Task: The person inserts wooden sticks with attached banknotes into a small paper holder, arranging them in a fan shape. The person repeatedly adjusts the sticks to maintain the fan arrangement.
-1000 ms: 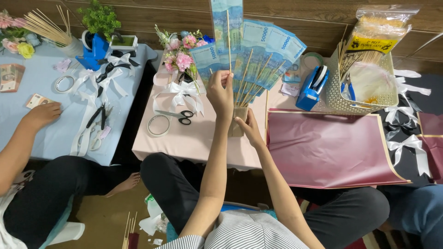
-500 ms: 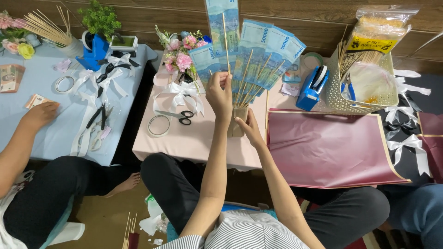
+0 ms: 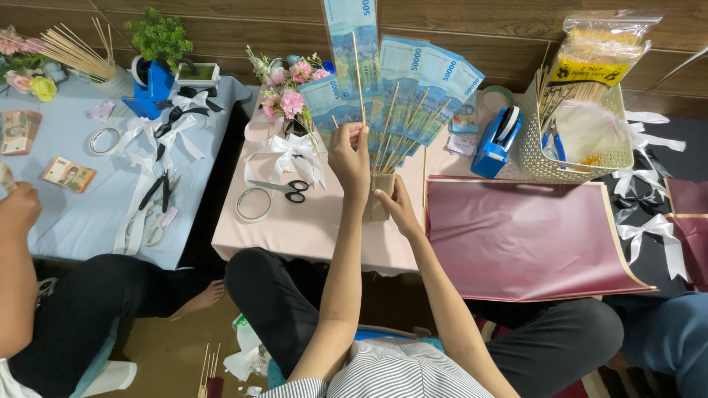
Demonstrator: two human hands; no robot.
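The left hand (image 3: 349, 156) is raised above the pink desk (image 3: 317, 221), its grip pinched together on a thin wooden skewer (image 3: 358, 77) that carries a blue banknote (image 3: 352, 29) standing upright at 12 o'clock from the hand, reaching the top edge of the view. The right hand (image 3: 398, 210) sits just at 5 o'clock from the left, its grip closed around the small tan block (image 3: 380, 193) at the base of a fan of banknotes (image 3: 413, 92); the skewers of that fan spread up toward 1 o'clock from the block, and the raised note overlaps the fan's left part. At 9 o'clock from the left hand lie black-handled scissors (image 3: 284, 190) and a roll of clear tape (image 3: 254, 204), with a white ribbon bow (image 3: 284, 151) and a bunch of pink flowers (image 3: 287, 85) toward 10 o'clock. At 3 o'clock from the hands stand a blue tape dispenser (image 3: 495, 140) and a cream basket (image 3: 538, 140), and a sheet of maroon wrapping paper (image 3: 523, 239) lies at 4 o'clock. Far off at 9 o'clock another person's hand (image 3: 18, 210) rests at a light blue desk (image 3: 81, 221) near a small stack of notes (image 3: 68, 175).
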